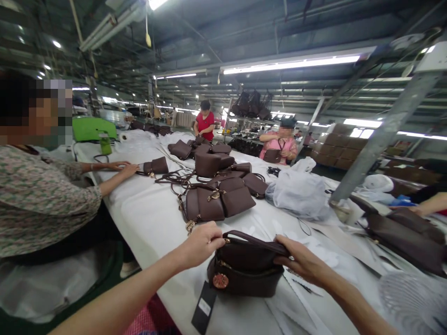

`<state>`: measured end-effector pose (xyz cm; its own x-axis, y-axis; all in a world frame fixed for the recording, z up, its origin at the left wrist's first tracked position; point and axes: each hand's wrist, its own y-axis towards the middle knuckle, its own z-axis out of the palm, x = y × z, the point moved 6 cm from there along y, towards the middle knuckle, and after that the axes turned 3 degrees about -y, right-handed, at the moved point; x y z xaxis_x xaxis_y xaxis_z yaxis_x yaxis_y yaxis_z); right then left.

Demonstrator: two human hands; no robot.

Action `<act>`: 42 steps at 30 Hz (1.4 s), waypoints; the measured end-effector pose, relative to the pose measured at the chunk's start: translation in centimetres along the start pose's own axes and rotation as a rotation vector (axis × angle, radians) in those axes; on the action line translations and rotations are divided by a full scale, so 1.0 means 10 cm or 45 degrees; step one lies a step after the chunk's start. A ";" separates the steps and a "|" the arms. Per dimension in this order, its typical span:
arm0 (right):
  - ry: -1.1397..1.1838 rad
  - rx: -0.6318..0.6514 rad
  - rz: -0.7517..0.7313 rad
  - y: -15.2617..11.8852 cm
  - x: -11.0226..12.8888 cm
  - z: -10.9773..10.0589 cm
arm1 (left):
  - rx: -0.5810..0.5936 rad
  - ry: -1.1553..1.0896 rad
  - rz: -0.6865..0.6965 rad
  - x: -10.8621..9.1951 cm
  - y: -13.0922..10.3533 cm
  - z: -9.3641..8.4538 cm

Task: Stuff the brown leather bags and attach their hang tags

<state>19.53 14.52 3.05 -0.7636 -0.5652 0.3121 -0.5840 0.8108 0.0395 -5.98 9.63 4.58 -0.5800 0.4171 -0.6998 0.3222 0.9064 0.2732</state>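
A dark brown handbag (249, 274) stands upright at the near edge of the white table, between my two hands. My left hand (206, 243) is closed, pinching at the bag's upper left corner by the gold zipper end. On the other side, my right hand (296, 258) grips the upper right corner, thumb on top near the strap. The strap (254, 238) arches over the top of the bag. A round reddish-gold charm (220, 280) hangs on its front left, and a black hang tag (204, 307) dangles below onto the table.
Several brown bags (206, 202) with straps and charms lie piled ahead on the table (139, 223). Clear plastic bags (300, 190) and a grey post (384, 139) stand right of them. A fan (412, 298) is at near right. Co-workers sit left and work across the table.
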 end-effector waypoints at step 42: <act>-0.643 -0.003 -0.488 0.22 1.58 0.17 | 0.010 -1.464 -0.128 0.15 0.06 0.79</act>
<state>5.70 7.08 6.47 -0.5364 -0.8172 -0.2108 -0.8416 0.5365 0.0616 -0.80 10.30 -1.53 0.4199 0.0317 -0.9070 0.3205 0.9298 0.1809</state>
